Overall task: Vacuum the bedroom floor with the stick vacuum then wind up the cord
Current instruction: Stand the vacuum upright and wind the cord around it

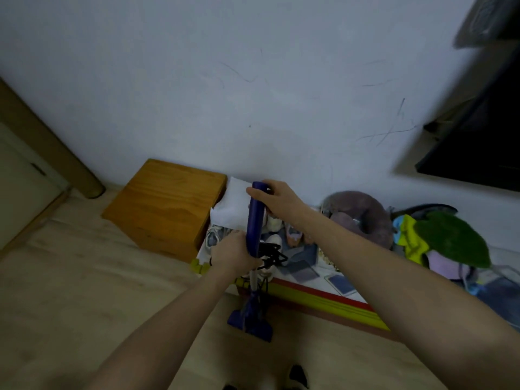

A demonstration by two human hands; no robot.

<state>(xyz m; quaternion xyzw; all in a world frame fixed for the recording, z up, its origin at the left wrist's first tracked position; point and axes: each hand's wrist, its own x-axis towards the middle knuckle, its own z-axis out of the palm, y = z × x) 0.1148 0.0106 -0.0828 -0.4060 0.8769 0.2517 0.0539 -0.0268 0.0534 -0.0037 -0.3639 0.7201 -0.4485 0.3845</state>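
Note:
The stick vacuum (254, 220) stands upright in front of me, with a dark blue handle, a pale tube below and a blue floor head (250, 323) on the wooden floor. My right hand (274, 197) grips the top end of the handle. Lower down, my left hand (235, 253) is wrapped around the handle. The black cord (271, 253) sits in a bunch of loops against the stick, just right of my left hand, and a strand runs down toward the floor head.
A wooden box (166, 206) stands at the wall to the left. An open cardboard box (318, 299) with shoes and small items lies behind the vacuum. A neck pillow (363, 212) and a heap of clothes (444, 243) lie right. A door frame (45, 144) is far left.

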